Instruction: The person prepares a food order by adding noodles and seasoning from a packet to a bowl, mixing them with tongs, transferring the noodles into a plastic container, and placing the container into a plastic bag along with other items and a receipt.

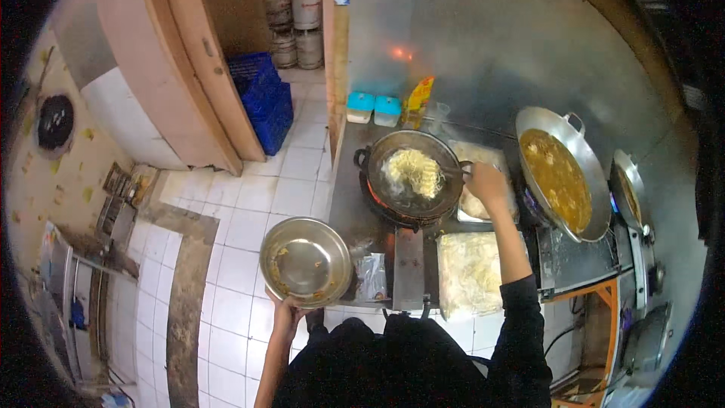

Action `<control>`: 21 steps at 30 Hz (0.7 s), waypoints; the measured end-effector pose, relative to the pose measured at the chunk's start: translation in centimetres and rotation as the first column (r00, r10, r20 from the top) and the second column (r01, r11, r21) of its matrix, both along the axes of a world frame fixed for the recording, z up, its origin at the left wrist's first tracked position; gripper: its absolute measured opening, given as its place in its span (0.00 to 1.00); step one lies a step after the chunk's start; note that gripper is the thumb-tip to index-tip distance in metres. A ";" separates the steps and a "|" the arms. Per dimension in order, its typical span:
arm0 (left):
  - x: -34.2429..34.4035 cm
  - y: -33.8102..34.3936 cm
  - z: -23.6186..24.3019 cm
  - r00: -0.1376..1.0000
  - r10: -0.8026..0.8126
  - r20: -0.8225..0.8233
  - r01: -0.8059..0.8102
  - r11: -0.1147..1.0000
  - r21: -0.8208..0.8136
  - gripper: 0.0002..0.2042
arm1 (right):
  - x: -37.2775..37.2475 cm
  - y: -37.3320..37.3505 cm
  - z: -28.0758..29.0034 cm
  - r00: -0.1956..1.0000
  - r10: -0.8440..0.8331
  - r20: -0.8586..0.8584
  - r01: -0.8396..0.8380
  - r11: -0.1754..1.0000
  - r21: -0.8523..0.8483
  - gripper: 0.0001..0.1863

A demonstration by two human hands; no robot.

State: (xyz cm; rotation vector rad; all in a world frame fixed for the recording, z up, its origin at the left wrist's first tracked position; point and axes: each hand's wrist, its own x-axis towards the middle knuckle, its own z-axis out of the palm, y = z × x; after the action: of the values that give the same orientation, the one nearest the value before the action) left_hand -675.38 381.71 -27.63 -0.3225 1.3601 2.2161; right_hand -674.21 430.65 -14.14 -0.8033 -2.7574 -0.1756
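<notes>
My left hand (287, 307) grips the rim of a steel bowl (302, 257) with food scraps stuck inside, held left of the stove. My right hand (485, 181) is closed on a dark utensil (455, 169) reaching into the black wok (389, 189), where a block of pale noodles (415, 170) sits in bubbling liquid over the burner. A plastic-covered tray (468, 279) of pale food lies below my right forearm, and another tray (483, 153) lies partly hidden behind my hand. A small silver packet (371, 278) lies beside the bowl.
A large pan (532, 151) of frying oil and a smaller pan (630, 189) stand right. Blue-lidded containers (361, 102) and a yellow package (417, 102) stand behind the wok. Left are a doorway, blue crates (268, 113), several gas cylinders (306, 7) and tiled floor (249, 204).
</notes>
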 end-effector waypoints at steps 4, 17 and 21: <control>-4.6 0.8 -0.2 0.975 -0.220 -0.034 0.218 0.974 -0.059 0.35 | 0.3 1.0 -2.0 0.981 0.020 0.194 -0.029 0.999 0.044 0.11; -14.7 1.6 -6.4 0.773 -0.628 0.096 0.635 0.768 -0.086 0.34 | -5.9 -2.6 0.0 0.997 -0.025 -0.070 0.006 0.967 -0.254 0.13; -17.0 2.6 -6.2 0.666 -0.727 0.165 0.734 0.602 -0.313 0.26 | -6.9 -2.6 1.8 0.998 -0.068 0.017 0.069 0.986 -0.150 0.13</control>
State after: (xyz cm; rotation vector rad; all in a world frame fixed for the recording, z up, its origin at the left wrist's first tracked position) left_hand -692.34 384.27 -33.83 0.1038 1.5195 1.2673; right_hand -681.15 428.09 -12.32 -0.9384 -2.7815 0.0164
